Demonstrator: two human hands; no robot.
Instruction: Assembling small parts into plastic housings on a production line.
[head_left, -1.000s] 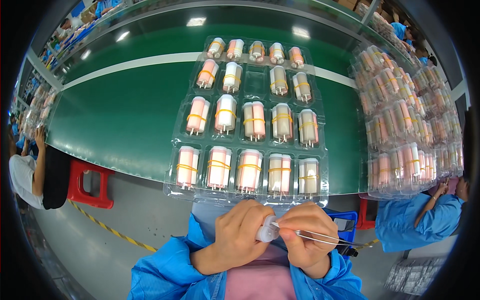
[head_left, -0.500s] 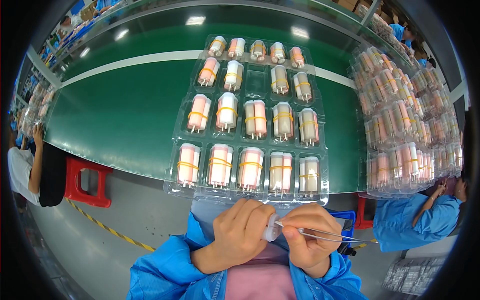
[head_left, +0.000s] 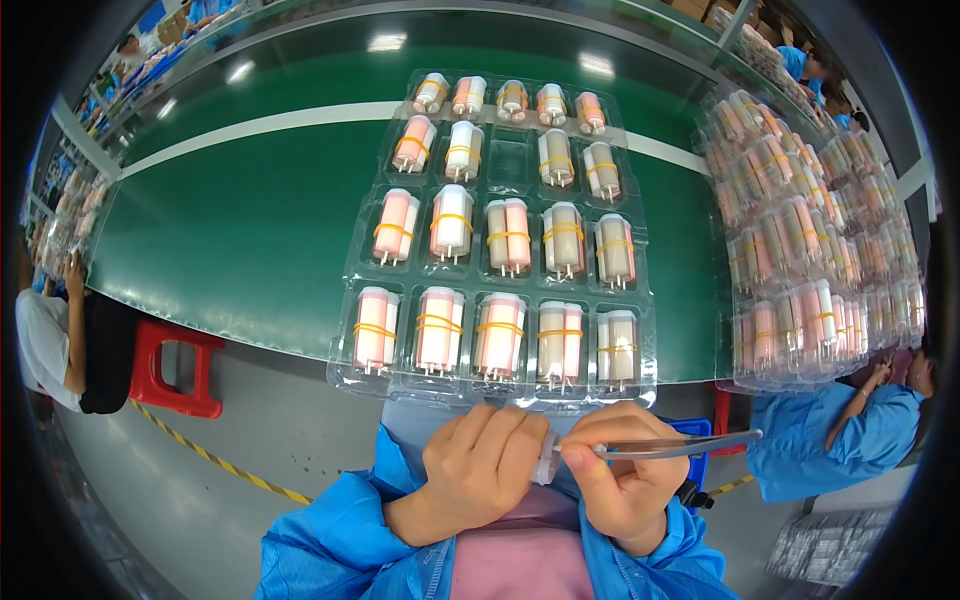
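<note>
My left hand point(head_left: 478, 465) is closed around a bundle with a whitish translucent end point(head_left: 545, 462); the fingers hide most of it. That end faces right, toward my right hand point(head_left: 625, 478). Pinched in my right hand is a pair of metal tweezers point(head_left: 690, 446), slanting out to the right. The right fingertips meet the end of the bundle, and a small pale bit there is too small to name. Just beyond my hands lies a clear plastic tray point(head_left: 345, 380) with several rows of pink, white and grey cylinder bundles point(head_left: 500, 335), each bound by a yellow rubber band, with metal pins showing.
The tray rests on a green worktable point(head_left: 230, 240) with a white stripe. Stacked trays of similar bundles point(head_left: 800, 240) stand at the right. A red stool point(head_left: 175, 365) is at the left. Co-workers sit on both sides, one in a blue smock point(head_left: 820, 440) at the right.
The tweezers have turned in my right hand and now show a broad side, their outer end raised. My left hand keeps its hold on the bundle, whose end shows less.
</note>
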